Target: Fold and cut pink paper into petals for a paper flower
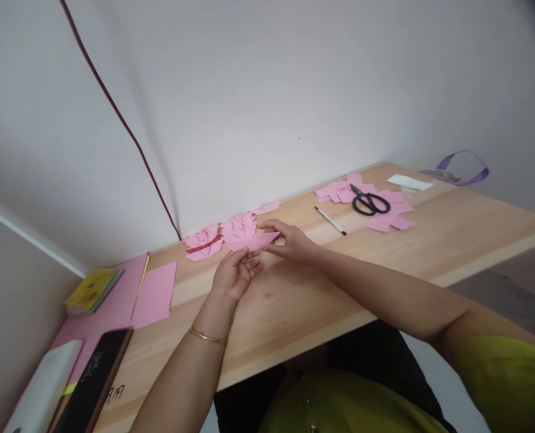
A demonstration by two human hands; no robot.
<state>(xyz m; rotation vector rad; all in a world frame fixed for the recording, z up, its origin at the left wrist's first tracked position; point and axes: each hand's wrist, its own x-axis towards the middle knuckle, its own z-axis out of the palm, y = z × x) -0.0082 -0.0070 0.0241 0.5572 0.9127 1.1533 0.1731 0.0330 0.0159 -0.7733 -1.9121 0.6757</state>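
A folded piece of pink paper (254,242) is held just above the wooden table, between my two hands. My left hand (236,272) has its thumb against the paper's lower edge, with the fingers curled below it. At the paper's right end, my right hand (289,239) pinches it between thumb and fingers. Behind it lie crumpled pink paper flowers (239,226). Another pink paper flower (204,239), to the left, has a red strip (206,245) across it.
Black-handled scissors (370,203) rest on pink paper cutouts (391,221) at the right, beside a pen (330,221). Pink sheets (154,294), a yellow packet (93,290), a black phone-like slab (96,379) and a white block (46,385) occupy the left. A wall (271,108) borders the table's back.
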